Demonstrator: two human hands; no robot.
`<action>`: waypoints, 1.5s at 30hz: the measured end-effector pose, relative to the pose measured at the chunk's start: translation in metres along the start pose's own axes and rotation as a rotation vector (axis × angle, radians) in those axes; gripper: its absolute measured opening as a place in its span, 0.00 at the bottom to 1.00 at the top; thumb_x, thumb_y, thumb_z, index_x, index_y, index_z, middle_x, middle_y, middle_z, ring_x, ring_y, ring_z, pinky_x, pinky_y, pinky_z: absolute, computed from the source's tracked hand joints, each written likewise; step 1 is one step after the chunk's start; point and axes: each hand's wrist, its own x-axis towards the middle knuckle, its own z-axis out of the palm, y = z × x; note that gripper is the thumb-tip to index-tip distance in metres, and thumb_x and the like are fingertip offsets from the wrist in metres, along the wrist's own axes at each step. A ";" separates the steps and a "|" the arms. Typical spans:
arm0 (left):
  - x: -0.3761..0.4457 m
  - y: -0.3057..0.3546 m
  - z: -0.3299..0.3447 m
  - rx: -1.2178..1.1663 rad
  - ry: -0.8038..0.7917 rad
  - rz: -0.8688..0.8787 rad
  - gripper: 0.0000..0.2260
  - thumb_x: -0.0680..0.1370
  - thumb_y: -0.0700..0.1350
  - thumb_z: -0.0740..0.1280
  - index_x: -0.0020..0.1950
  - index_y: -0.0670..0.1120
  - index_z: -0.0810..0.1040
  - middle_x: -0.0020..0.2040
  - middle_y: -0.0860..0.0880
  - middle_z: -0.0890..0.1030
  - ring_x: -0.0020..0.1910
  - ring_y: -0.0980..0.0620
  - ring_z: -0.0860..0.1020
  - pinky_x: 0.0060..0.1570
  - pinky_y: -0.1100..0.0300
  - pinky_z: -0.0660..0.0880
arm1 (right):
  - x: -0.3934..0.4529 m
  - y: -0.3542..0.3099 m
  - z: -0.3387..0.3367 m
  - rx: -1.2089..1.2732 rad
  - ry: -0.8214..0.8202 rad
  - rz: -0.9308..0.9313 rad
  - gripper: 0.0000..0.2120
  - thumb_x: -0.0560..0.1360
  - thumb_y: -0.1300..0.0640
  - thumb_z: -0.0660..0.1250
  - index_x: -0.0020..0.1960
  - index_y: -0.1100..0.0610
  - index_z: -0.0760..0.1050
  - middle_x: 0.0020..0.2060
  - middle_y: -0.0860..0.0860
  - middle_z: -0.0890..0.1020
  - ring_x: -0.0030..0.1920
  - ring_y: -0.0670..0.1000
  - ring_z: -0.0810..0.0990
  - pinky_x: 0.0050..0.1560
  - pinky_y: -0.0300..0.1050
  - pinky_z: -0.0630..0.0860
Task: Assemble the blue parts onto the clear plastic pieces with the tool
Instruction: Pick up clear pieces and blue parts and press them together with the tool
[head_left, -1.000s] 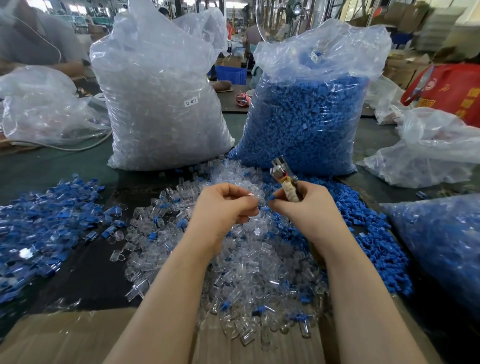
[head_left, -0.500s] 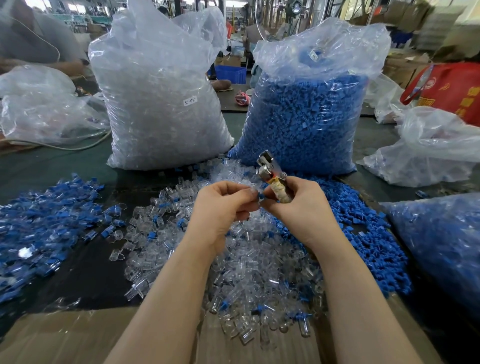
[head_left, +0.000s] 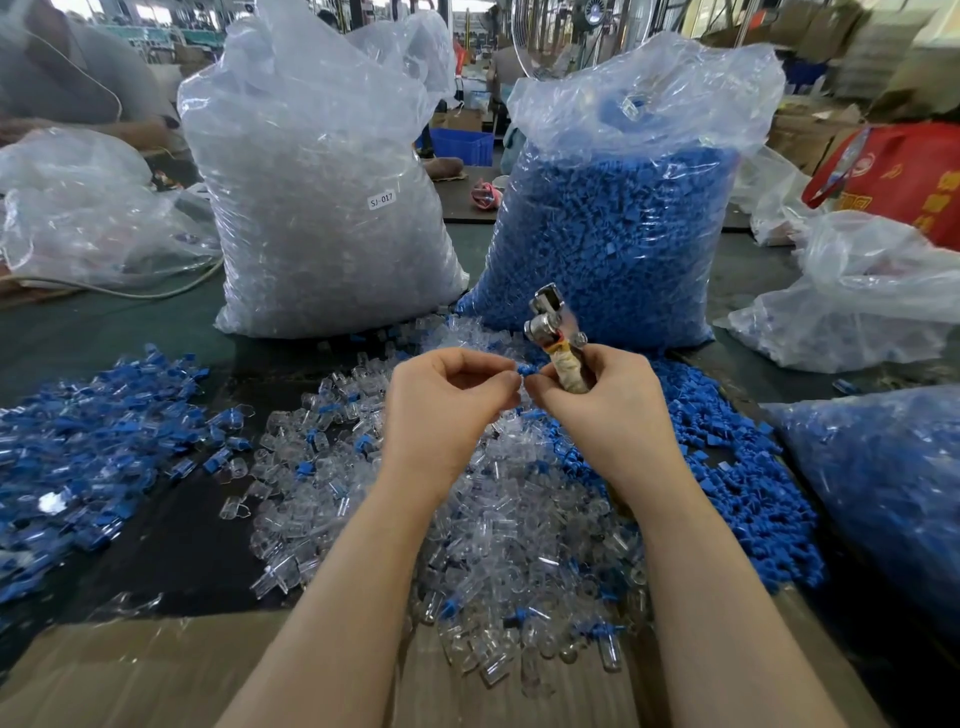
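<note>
Two hands meet above the table, over a heap of clear plastic pieces. Left hand, grip curled, pinches one small blue part at its fingertips. Right hand, grip clenched round the tool, its wrapped handle in the fist and its metal head pointing to 12 o'clock. Two big upright bags behind: a clear bag at 11 o'clock, with one label reading "SJ-017", and a blue bag at 1 o'clock. Loose blue parts at 3 o'clock. Mixed blue-and-clear pile at 9 o'clock.
</note>
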 end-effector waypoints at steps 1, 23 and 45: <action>0.000 -0.001 0.001 0.056 0.008 0.032 0.07 0.72 0.36 0.75 0.40 0.48 0.84 0.34 0.48 0.85 0.35 0.52 0.84 0.36 0.61 0.79 | 0.000 0.000 0.000 -0.006 -0.002 0.007 0.07 0.70 0.51 0.74 0.37 0.52 0.79 0.27 0.44 0.79 0.30 0.44 0.74 0.36 0.47 0.74; 0.003 -0.004 -0.004 -0.154 0.018 -0.022 0.04 0.74 0.35 0.73 0.43 0.43 0.81 0.34 0.49 0.84 0.34 0.54 0.83 0.36 0.66 0.78 | -0.001 0.002 -0.012 0.064 -0.224 0.040 0.03 0.72 0.55 0.69 0.44 0.54 0.77 0.37 0.54 0.81 0.35 0.48 0.74 0.40 0.50 0.74; 0.002 0.003 -0.008 -0.329 0.008 0.001 0.02 0.77 0.34 0.69 0.45 0.39 0.80 0.37 0.47 0.84 0.35 0.55 0.82 0.38 0.65 0.79 | -0.007 -0.007 -0.001 -0.215 -0.285 -0.098 0.05 0.76 0.55 0.63 0.42 0.54 0.71 0.31 0.50 0.76 0.33 0.53 0.72 0.33 0.50 0.68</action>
